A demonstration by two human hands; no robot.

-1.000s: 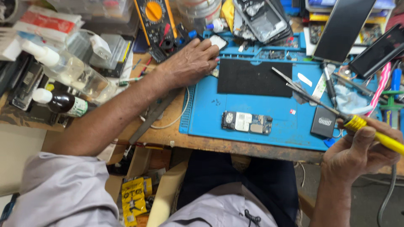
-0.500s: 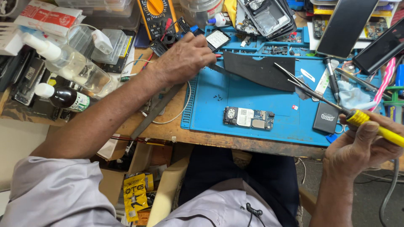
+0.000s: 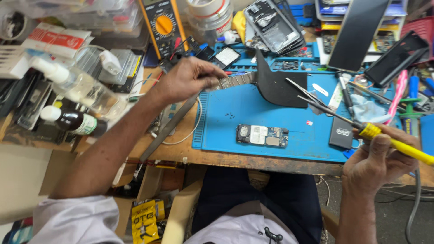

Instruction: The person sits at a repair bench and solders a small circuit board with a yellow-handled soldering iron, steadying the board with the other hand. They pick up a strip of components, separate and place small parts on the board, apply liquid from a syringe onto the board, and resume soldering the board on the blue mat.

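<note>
Lying between hands (image 3: 185,81): circuit board (image 3: 262,135)

Matt black sheet (image 3: 280,88), perhaps rubber, on smooth blue mat (image 3: 235,122).

A black sheet (image 3: 280,88) is lifted at one corner off the blue mat (image 3: 226,126) by a silvery tool (image 3: 235,80) gripped in the left hand (image 3: 187,79). A yellow-handled soldering iron (image 3: 398,145) is held in the right hand (image 3: 379,165), its tip pointed toward the sheet. A small circuit board (image 3: 262,135) lies on the mat, just beside a black chip (image 3: 341,133). A yellow meter (image 3: 162,25) and a dark bottle (image 3: 72,121) are seen on the worktop (image 3: 271,163).
</note>
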